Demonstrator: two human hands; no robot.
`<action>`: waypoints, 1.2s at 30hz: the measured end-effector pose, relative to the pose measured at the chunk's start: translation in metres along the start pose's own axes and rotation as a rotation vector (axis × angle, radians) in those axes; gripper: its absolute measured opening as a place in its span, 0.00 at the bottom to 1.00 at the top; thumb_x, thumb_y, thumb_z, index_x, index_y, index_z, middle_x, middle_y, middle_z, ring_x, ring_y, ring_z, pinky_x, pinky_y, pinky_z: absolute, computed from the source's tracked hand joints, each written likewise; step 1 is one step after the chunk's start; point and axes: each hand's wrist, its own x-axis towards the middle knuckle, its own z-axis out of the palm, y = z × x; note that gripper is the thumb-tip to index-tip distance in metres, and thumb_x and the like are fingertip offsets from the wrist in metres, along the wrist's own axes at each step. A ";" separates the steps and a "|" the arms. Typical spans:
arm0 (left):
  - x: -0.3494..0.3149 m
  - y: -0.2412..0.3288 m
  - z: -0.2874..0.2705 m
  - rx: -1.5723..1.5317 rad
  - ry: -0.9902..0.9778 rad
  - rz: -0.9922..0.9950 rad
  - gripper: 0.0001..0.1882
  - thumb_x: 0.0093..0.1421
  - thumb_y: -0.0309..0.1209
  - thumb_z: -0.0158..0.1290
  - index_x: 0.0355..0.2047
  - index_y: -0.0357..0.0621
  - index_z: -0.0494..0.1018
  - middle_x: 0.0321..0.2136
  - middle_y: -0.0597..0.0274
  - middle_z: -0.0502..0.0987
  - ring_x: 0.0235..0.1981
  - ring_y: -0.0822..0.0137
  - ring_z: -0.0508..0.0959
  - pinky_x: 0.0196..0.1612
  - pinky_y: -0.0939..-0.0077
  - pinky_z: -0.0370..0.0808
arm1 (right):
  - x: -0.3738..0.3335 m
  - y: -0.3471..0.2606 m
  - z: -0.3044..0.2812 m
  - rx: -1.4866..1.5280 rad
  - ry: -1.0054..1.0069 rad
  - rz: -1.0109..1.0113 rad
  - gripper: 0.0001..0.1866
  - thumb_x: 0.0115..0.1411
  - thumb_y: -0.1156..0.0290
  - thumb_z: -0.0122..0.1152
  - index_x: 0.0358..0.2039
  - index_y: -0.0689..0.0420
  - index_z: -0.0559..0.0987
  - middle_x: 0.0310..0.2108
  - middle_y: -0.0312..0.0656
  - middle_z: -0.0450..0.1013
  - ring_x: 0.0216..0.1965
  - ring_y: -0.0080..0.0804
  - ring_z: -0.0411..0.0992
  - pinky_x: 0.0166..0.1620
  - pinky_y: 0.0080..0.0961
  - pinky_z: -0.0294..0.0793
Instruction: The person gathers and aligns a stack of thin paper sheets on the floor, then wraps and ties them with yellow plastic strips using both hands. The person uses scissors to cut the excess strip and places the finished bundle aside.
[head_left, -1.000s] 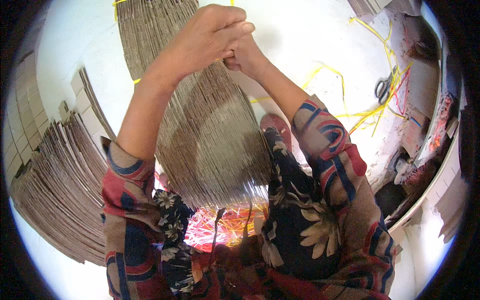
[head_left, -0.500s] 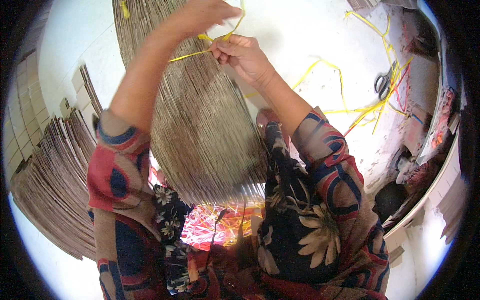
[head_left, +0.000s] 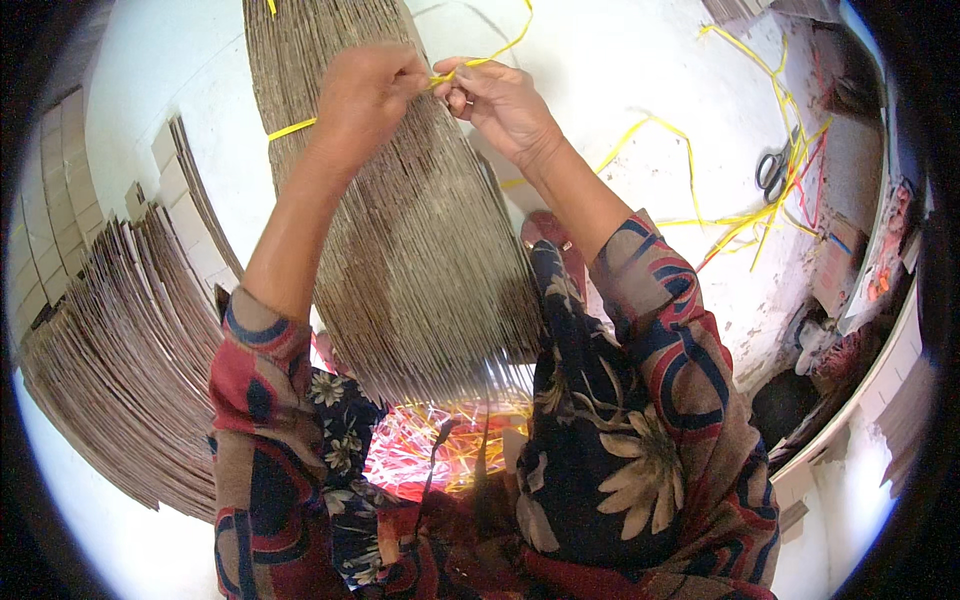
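A long stack of brown cardboard sheets stands edge-up in front of me, reaching from near my lap to the far side. Around its far part runs a yellow plastic strap. My left hand is closed over the top of the stack, its fingertips pinching the strap. Just to its right, my right hand pinches the same strap at the stack's right edge, and a loose end curls up past the fingers. The fingertips of the left hand are slightly blurred.
More cardboard sheets lean in a curved row at left. Black-handled scissors and loose yellow straps lie on the pale floor at right. Red, white and yellow strap scraps lie below the stack's near end. Clutter lines the right rim.
My left hand has come down and nearer from above the stack to beside my right hand, pulling on the strap. My right hand stays nearly in place.
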 end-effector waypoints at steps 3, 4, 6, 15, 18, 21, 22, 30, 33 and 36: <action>-0.014 0.006 0.001 -0.565 -0.074 -0.199 0.08 0.56 0.30 0.54 0.32 0.39 0.76 0.27 0.68 0.75 0.22 0.75 0.72 0.28 0.80 0.69 | 0.004 -0.004 -0.005 -0.100 -0.070 0.072 0.10 0.55 0.74 0.62 0.35 0.67 0.79 0.30 0.44 0.77 0.30 0.26 0.74 0.36 0.21 0.75; -0.017 0.001 0.002 -0.668 -0.084 -0.201 0.08 0.56 0.31 0.54 0.32 0.39 0.76 0.26 0.69 0.75 0.22 0.77 0.70 0.27 0.81 0.68 | 0.005 -0.008 -0.009 -0.137 -0.107 0.078 0.09 0.54 0.75 0.62 0.34 0.68 0.79 0.30 0.44 0.77 0.30 0.26 0.75 0.37 0.22 0.76; -0.016 -0.002 0.004 -0.816 -0.080 -0.207 0.09 0.57 0.32 0.55 0.34 0.39 0.77 0.24 0.70 0.74 0.21 0.79 0.69 0.26 0.83 0.67 | 0.007 -0.011 -0.013 -0.166 -0.142 0.068 0.09 0.53 0.77 0.63 0.33 0.68 0.79 0.30 0.44 0.77 0.31 0.27 0.76 0.37 0.23 0.77; 0.001 -0.028 0.017 -0.366 -0.080 -0.066 0.13 0.60 0.33 0.51 0.42 0.42 0.78 0.22 0.64 0.76 0.22 0.73 0.74 0.28 0.77 0.70 | 0.007 0.007 0.005 -0.397 0.100 -0.287 0.03 0.50 0.84 0.61 0.27 0.65 0.77 0.26 0.44 0.76 0.21 0.22 0.73 0.24 0.17 0.74; 0.006 -0.023 0.025 -0.212 0.013 0.022 0.12 0.57 0.30 0.53 0.41 0.43 0.78 0.21 0.54 0.77 0.22 0.65 0.77 0.29 0.70 0.72 | 0.007 0.009 0.019 -0.552 0.217 -0.397 0.04 0.51 0.84 0.60 0.24 0.63 0.74 0.22 0.40 0.74 0.18 0.19 0.69 0.20 0.16 0.71; 0.009 -0.019 0.022 -0.236 -0.013 -0.031 0.11 0.56 0.30 0.53 0.39 0.42 0.78 0.22 0.51 0.77 0.23 0.62 0.77 0.30 0.69 0.71 | 0.003 0.004 0.030 -0.716 0.288 -0.435 0.05 0.51 0.83 0.61 0.24 0.63 0.73 0.19 0.37 0.72 0.17 0.17 0.68 0.18 0.15 0.69; 0.010 -0.020 0.025 -0.270 -0.011 -0.045 0.11 0.56 0.30 0.53 0.39 0.42 0.78 0.21 0.52 0.76 0.22 0.63 0.77 0.29 0.70 0.71 | 0.002 0.003 0.031 -0.670 0.290 -0.421 0.04 0.52 0.83 0.61 0.24 0.63 0.74 0.19 0.36 0.72 0.17 0.17 0.68 0.18 0.15 0.69; 0.009 -0.014 0.026 -0.391 0.031 -0.089 0.08 0.53 0.29 0.53 0.29 0.36 0.75 0.15 0.58 0.71 0.18 0.72 0.70 0.25 0.75 0.69 | 0.002 -0.006 0.016 -0.225 0.163 -0.237 0.03 0.54 0.79 0.60 0.29 0.64 0.77 0.19 0.37 0.72 0.16 0.19 0.68 0.18 0.14 0.68; 0.002 -0.012 0.025 -0.352 0.124 -0.088 0.07 0.52 0.28 0.52 0.25 0.36 0.73 0.14 0.58 0.70 0.17 0.71 0.70 0.24 0.74 0.68 | 0.002 -0.008 0.023 0.111 0.124 -0.126 0.05 0.56 0.75 0.58 0.29 0.65 0.77 0.17 0.37 0.70 0.13 0.17 0.63 0.15 0.13 0.62; 0.001 -0.008 0.027 -0.282 0.206 -0.047 0.06 0.51 0.28 0.53 0.23 0.36 0.71 0.14 0.57 0.70 0.17 0.69 0.71 0.24 0.74 0.69 | 0.004 -0.009 0.003 0.122 0.047 -0.023 0.08 0.59 0.71 0.56 0.29 0.64 0.77 0.17 0.36 0.68 0.12 0.16 0.58 0.14 0.13 0.54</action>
